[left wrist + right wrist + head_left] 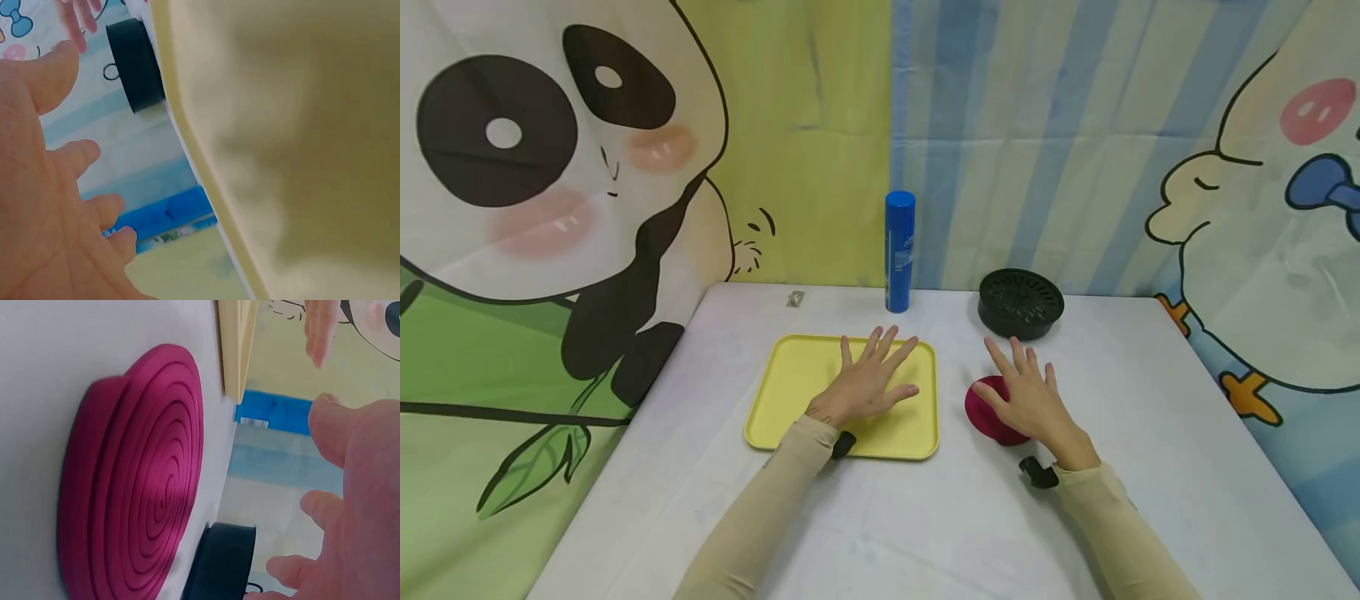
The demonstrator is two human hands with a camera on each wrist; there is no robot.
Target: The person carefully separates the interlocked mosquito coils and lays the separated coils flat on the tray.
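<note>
My left hand (pixel 867 389) is held above a yellow tray (pixel 808 354), fingers straight and spread, holding nothing. In the left wrist view, the palm (pixel 37 200) shows beside the tray's rim. A magenta spiral coil (pixel 979 414), much like a mosquito coil, lies flat on the table. Over it hovers my right hand (pixel 1033 402), also spread and without anything in its grasp, covering part of the coil in the head view. Its rings (pixel 140 481) are plain in the right wrist view, where the hand appears apart from it.
Behind the right hand stands a black round tin (pixel 1021 304) with a slotted top. A blue spray can (pixel 899 252) is upright at the table's back edge. A small metal piece (pixel 795 297) lies back left. Cartoon-printed cloth hangs behind the white table (pixel 880 533).
</note>
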